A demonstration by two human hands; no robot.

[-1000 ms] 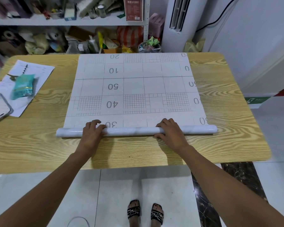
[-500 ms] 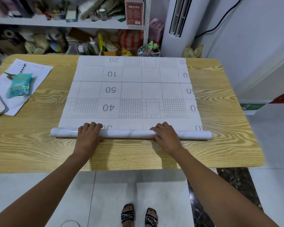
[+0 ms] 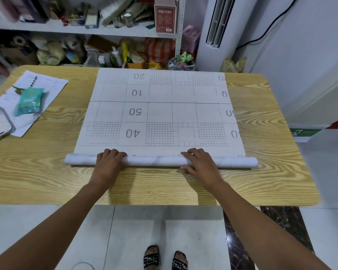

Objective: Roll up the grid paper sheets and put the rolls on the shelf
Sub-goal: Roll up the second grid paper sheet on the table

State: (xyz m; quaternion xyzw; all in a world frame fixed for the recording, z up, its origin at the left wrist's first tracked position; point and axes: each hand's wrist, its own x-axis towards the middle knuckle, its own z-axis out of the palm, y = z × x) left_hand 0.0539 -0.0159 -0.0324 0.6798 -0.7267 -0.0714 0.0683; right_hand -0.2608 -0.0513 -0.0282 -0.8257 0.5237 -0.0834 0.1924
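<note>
White shiny paper is wound into a long thin roll (image 3: pixel 154 160), and both hands are on it. The left hand (image 3: pixel 109 162) and the right hand (image 3: pixel 200 162) each curl their fingers over the top of the roll and hold it. The roll lies across the yellow wooden counter (image 3: pixel 261 172).

Past the roll, most of the big pale grid paper sheet (image 3: pixel 160 110) lies flat. So I think the rolling has only just begun. A lot is left to do: finish this roll, then carry it to the white metal shelf (image 3: pixel 66 29) far behind the roll.

I see no roll on the shelf yet, but it is blurry and stuffed with things. The number just past the roll is half hidden. I cannot tell if more sheets lie under this one.
</note>
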